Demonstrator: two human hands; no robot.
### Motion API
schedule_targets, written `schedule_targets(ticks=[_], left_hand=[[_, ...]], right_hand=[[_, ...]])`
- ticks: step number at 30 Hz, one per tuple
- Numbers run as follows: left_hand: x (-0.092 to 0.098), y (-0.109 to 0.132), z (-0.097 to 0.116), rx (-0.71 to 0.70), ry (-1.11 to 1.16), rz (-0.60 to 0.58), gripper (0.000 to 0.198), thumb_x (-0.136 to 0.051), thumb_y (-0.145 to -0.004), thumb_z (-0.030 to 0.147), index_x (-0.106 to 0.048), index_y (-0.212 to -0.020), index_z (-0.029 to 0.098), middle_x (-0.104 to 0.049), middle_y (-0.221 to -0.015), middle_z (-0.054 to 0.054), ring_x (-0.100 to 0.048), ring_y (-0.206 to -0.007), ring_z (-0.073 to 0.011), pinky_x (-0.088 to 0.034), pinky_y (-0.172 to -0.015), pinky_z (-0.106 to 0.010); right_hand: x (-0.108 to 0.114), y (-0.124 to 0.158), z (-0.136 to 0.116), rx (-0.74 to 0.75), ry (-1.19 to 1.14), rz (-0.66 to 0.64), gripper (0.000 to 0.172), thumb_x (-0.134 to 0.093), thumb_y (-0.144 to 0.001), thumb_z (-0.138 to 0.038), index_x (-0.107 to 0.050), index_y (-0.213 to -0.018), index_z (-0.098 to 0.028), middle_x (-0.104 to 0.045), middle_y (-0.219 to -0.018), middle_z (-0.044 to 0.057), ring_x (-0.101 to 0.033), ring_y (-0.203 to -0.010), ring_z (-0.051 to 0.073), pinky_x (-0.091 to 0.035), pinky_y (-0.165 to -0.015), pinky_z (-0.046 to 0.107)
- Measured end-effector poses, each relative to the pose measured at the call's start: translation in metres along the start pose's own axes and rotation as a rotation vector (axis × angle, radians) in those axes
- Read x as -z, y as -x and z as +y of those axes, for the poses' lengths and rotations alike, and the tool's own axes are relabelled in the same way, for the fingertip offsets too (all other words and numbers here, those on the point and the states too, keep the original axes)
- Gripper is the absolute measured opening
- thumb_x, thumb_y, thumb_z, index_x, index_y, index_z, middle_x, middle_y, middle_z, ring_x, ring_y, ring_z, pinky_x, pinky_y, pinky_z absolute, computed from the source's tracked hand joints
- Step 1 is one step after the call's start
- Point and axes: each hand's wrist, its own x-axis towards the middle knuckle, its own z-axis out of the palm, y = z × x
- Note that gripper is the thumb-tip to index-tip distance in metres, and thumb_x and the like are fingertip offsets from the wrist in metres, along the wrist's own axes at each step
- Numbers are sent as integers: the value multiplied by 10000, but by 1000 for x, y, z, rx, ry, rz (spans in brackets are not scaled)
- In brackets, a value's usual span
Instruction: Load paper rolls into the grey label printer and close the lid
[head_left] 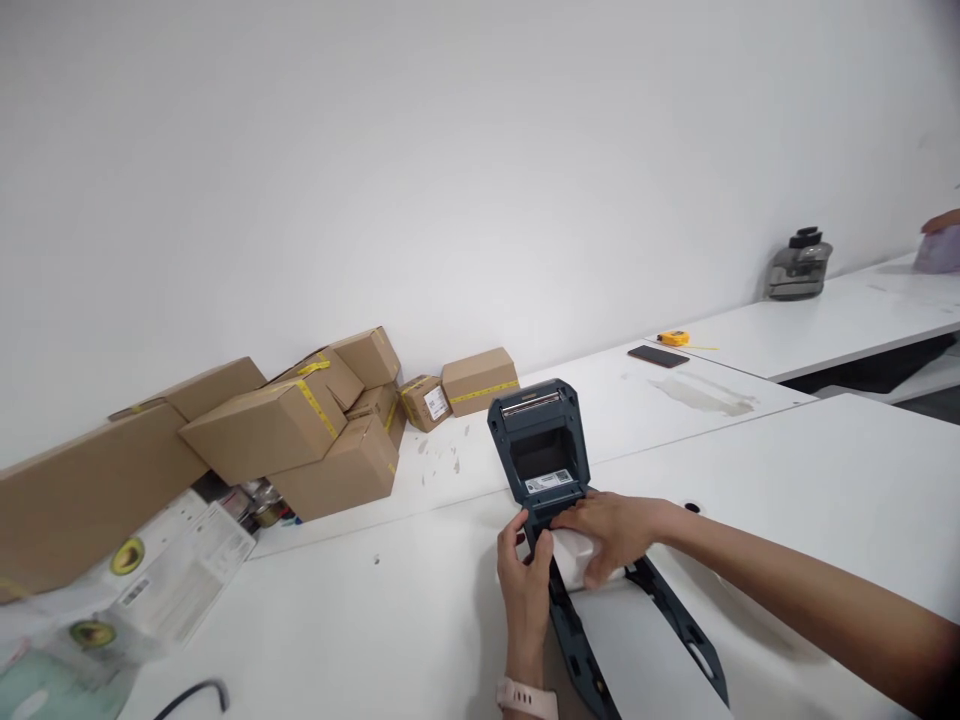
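Note:
A dark blue label printer (541,445) stands on the white table with its lid raised. A white paper roll (571,556) sits inside, and a wide white strip (641,650) runs from it toward the near edge. My right hand (611,530) lies over the roll, fingers bent around its top and side. At the printer's left edge is my left hand (525,570), thumb and fingers curled at the casing near the roll's left end; a pink watch band is on that wrist.
Cardboard boxes (262,430) are piled at the left, with plastic-wrapped packages (180,580) before them. A phone (658,356), a yellow tape measure (673,339) and a dark bottle (799,265) stand right. Another person's hand (942,221) touches a purple item far right.

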Motion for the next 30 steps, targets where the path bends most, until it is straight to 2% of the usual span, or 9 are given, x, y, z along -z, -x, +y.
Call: schedule_targets(ticks=[3, 9, 14, 20, 22, 25, 27, 30], left_hand=[[2, -1, -1, -23, -20, -13, 518, -643, -806, 418, -593, -1257, 168, -604, -1310, -146, -565, -1180, -260, -433, -989, -360], [1, -4, 0, -51, 8, 16, 647, -634, -793, 355, -426, -1373, 158, -686, -1120, -133, -645, -1032, -234, -470, -909, -349], [1, -4, -3, -3, 8, 27, 660, -632, -793, 384, -413, -1376, 165, -654, -1190, -148, -635, -1058, -233, -475, -902, -335], [0, -4, -8, 21, 37, 20, 733, -608, -827, 427, -311, -1448, 175, -596, -1264, -161, -602, -1117, -236, -468, -927, -335], [0, -5, -8, 23, 42, 9, 753, -599, -836, 441, -278, -1462, 171, -587, -1273, -167, -591, -1133, -239, -465, -935, -340], [-1, -7, -7, 32, 47, 2, 797, -605, -827, 474, -255, -1471, 160, -576, -1284, -180, -584, -1140, -250, -473, -923, -348], [-2, -8, -8, 51, 44, 14, 821, -621, -810, 480, -262, -1470, 151, -574, -1284, -188, -584, -1134, -257, -481, -904, -353], [-3, -8, -9, 60, 40, 32, 821, -636, -791, 475, -294, -1462, 150, -580, -1272, -186, -588, -1119, -260, -487, -882, -352]], right_hand=[[-1, -15, 4, 4, 9, -59, 910, -799, -586, -486, -506, -1405, -221, -531, -1439, 145, -466, -1317, 421, -369, -1057, 515], [-11, -21, -1, -72, 20, -6, 799, -796, -535, -499, -608, -1263, -227, -638, -1277, 119, -566, -1199, 402, -436, -964, 461], [-1, -18, -6, -180, -16, -90, 789, -825, -460, -479, -638, -1178, -209, -685, -1122, 103, -629, -1053, 389, -475, -868, 441], [19, -9, -8, -103, -188, -176, 792, -856, -445, -481, -633, -1155, -209, -667, -1100, 56, -630, -1010, 327, -488, -842, 380], [30, 0, -10, -65, -230, -182, 794, -875, -427, -451, -631, -1144, -212, -669, -1088, 44, -633, -994, 315, -494, -839, 373], [51, 25, -9, 47, -376, -136, 773, -865, -473, -410, -608, -1177, -221, -666, -1125, 39, -628, -1014, 288, -503, -835, 334], [66, 48, -2, 151, -494, -55, 850, -858, -497, -397, -549, -1266, -207, -644, -1175, 54, -616, -1051, 271, -498, -865, 312], [82, 86, 20, 255, -644, 154, 901, -839, -536, -434, -485, -1323, -177, -621, -1189, 89, -610, -1072, 274, -494, -897, 331]])
